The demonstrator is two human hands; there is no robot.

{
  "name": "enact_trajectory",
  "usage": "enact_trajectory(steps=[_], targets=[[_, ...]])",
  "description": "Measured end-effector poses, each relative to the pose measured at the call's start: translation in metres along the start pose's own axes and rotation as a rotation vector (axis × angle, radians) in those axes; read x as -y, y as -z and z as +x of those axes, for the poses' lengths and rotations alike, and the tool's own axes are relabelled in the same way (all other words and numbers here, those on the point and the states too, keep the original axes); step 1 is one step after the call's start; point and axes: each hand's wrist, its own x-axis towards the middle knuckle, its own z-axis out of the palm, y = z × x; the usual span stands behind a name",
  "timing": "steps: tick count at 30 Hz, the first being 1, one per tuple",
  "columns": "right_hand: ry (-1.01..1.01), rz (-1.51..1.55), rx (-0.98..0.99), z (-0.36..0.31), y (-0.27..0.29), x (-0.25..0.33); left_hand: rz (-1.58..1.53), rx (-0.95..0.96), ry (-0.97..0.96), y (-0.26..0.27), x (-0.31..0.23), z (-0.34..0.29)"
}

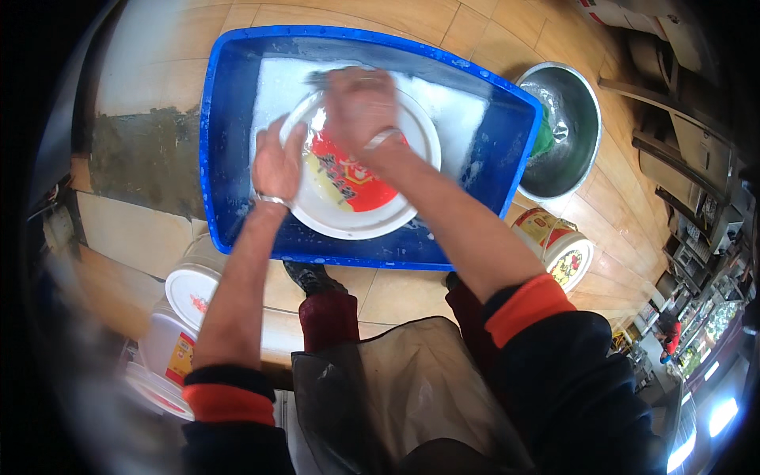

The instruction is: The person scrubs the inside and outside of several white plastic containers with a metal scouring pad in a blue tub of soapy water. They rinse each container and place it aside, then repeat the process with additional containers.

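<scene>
My left fingers [277, 162] grip the white bucket [360, 210] rim in the blue tub [237, 103]; right fingers [360, 103] press inside, closure unclear. Wet, soapy plastic: light, stiff, probably slippery.

Bright daylight, motion-blurred right hand [360, 103], heavy fisheye bending, dark blurred rim.

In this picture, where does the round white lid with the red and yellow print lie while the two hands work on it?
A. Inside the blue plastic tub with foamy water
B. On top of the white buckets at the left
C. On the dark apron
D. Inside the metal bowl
A: the white lid sits within the walls of the blue tub, with the left hand on its rim and the right hand pressing on top.
</scene>
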Motion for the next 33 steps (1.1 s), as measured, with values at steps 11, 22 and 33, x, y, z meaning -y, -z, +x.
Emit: enact_trajectory(steps=[11,22,33], targets=[[-0.107,-0.109,-0.046,0.013,-0.018,-0.012,-0.01,-0.18,0.191,-0.026,-0.02,-0.057],[-0.821,0.196,-0.455,-0.189,-0.012,-0.022,0.02,-0.262,0.456,-0.04,-0.028,-0.083],[-0.021,0.08,-0.162,-0.066,0.018,-0.106,-0.459,-0.551,0.686,-0.075,-0.073,-0.1]])
